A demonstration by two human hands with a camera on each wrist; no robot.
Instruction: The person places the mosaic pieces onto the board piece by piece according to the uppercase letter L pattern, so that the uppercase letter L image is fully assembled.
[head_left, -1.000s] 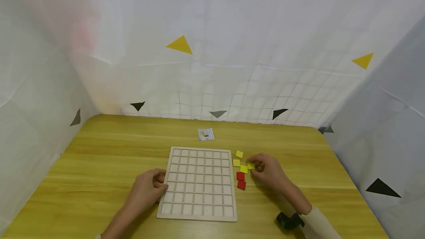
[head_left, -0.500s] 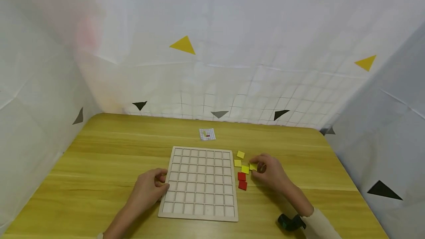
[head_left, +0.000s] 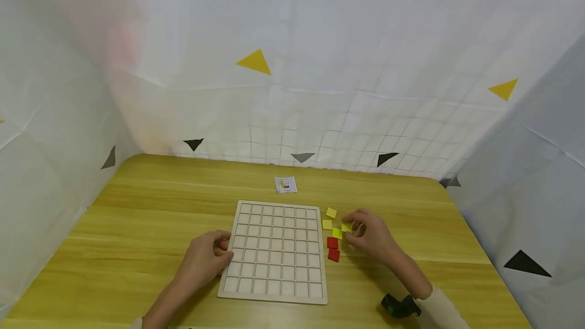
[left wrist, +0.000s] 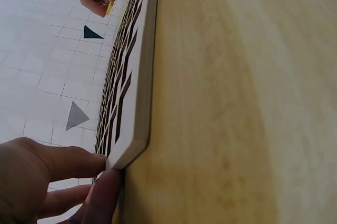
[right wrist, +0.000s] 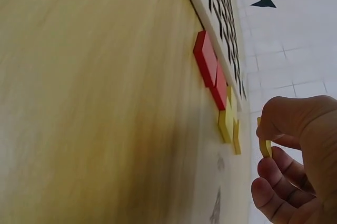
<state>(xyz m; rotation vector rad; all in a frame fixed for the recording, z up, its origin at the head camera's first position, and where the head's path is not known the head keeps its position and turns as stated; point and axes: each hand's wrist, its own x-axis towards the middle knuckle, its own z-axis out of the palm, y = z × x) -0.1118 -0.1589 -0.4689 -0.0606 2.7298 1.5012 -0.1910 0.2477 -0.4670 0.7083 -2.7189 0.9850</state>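
Observation:
A pale wooden grid board (head_left: 275,257) lies flat on the table. My left hand (head_left: 204,259) grips its left edge between thumb and fingers; the left wrist view shows the fingertips on the rim of the board (left wrist: 138,124). Right of the board, my right hand (head_left: 371,233) pinches a yellow square tile (head_left: 347,227) between thumb and fingers. In the right wrist view that yellow tile (right wrist: 264,142) stands clear of the tabletop. Three loose yellow tiles (head_left: 331,212) and two red tiles (head_left: 332,242) lie by the board's right edge.
Behind the board lies a small printed grid card (head_left: 285,185) with coloured squares marked on it. A dark strap-like object (head_left: 400,306) is at the right wrist. White sheeting (head_left: 297,95) with triangles walls the wooden table (head_left: 151,207) at the back and sides.
The right hand has raised its yellow tile slightly from the table. The left hand keeps its place on the board, and the loose tiles lie as before. The head view has shifted a little.

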